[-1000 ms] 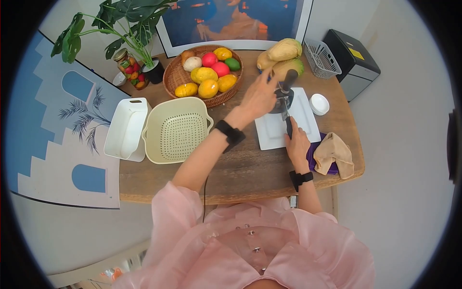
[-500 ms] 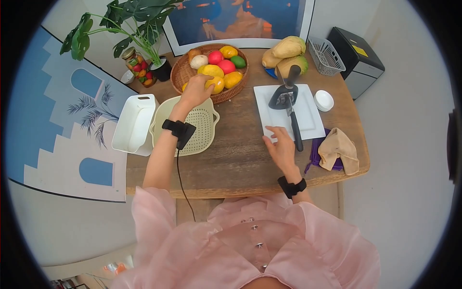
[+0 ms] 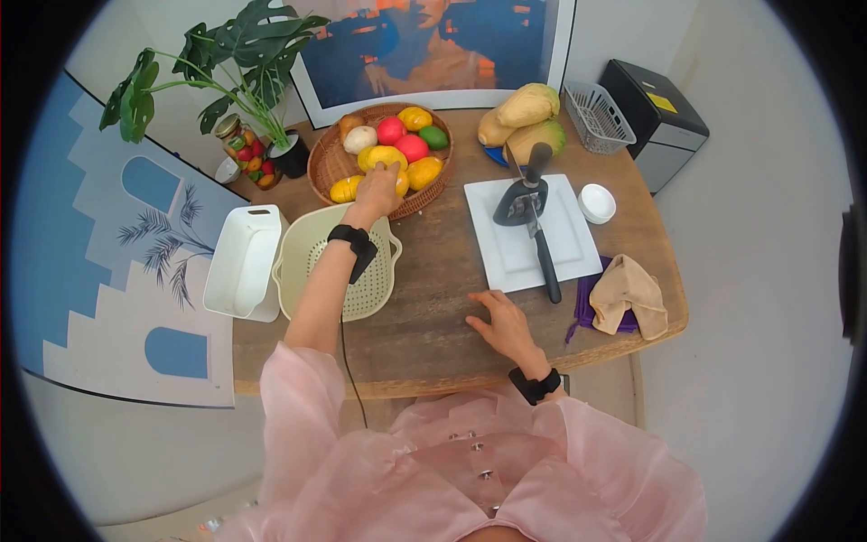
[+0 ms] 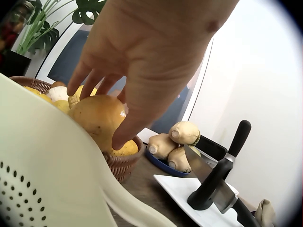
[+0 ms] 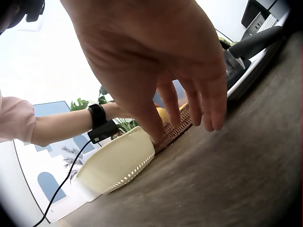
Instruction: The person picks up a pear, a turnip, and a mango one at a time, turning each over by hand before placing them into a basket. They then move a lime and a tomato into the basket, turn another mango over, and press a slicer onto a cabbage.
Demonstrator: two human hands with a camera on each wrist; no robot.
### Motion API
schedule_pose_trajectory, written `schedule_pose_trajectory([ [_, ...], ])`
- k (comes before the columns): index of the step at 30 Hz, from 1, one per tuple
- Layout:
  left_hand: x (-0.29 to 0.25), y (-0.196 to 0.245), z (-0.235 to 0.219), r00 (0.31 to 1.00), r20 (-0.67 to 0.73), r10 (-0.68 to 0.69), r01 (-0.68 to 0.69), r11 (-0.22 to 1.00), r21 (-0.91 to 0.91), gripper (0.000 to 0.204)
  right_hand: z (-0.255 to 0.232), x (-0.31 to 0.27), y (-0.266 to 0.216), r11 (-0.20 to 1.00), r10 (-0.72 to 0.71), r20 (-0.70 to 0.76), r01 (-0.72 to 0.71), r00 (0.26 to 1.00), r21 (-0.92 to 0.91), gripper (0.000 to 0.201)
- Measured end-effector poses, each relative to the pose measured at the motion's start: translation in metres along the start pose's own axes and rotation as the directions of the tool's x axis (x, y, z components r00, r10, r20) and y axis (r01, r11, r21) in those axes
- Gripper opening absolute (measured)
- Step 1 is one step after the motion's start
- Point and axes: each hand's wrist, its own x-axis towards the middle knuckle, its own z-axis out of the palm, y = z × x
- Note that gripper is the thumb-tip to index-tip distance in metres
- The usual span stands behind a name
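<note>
My left hand (image 3: pixel 376 191) reaches over the front of the wicker basket (image 3: pixel 327 172). Its thumb and fingers curl round a yellow mango (image 4: pixel 98 118), seen up close in the left wrist view. The mango sits low among the other fruit, near the basket's rim. My right hand (image 3: pixel 506 327) is over the table in front of the white plate (image 3: pixel 573 244), fingers loosely bent and nothing in them. On that plate stands a black knife holder (image 3: pixel 518 206); a knife with a black handle (image 3: pixel 547 267) lies against it, the handle jutting over the plate's front edge.
A cream colander (image 3: pixel 384 287) lies under my left forearm, with a white bin (image 3: pixel 242 262) beside it. Pale gourd-like vegetables (image 3: pixel 528 107) rest on a blue dish at the back. A small white bowl (image 3: pixel 597 203) and a beige cloth (image 3: pixel 628 291) are at the right.
My left hand has gone from the knife holder leftward to the basket and taken hold of a mango. The right hand has let go of the knife handle and drawn back toward the front edge.
</note>
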Motion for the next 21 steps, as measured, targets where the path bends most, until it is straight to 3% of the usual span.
schedule_pose_trajectory([
  [3,0.005,-0.004,0.005,1.0,0.023,0.009,-0.01,0.999,0.032,0.066,0.005,-0.001,0.01,0.997,-0.051,-0.009,0.051,0.999,-0.06,0.035],
  [7,0.006,-0.003,0.002,0.999,0.012,-0.04,0.04,0.999,-0.022,0.066,0.004,-0.002,0.008,0.997,-0.017,0.029,0.019,0.999,-0.081,0.036],
  [10,-0.005,-0.005,-0.011,0.992,-0.066,-0.105,0.094,0.984,-0.153,0.066,0.004,-0.001,0.007,0.99,-0.075,0.02,0.077,0.997,-0.119,0.037],
  [12,-0.016,-0.012,-0.023,0.969,-0.235,-0.071,-0.011,0.943,-0.332,0.064,0.001,0.0,0.005,0.992,-0.036,0.039,0.04,0.999,-0.119,0.032],
  [15,-0.041,-0.026,-0.043,0.963,-0.226,-0.144,0.017,0.875,-0.484,0.063,0.004,-0.001,0.01,0.988,-0.077,0.007,0.077,0.997,-0.136,0.032],
  [21,-0.097,-0.045,-0.068,0.97,-0.076,-0.23,0.156,0.831,-0.533,0.063,0.007,-0.002,0.007,0.98,-0.103,-0.012,0.099,0.995,-0.172,0.033],
])
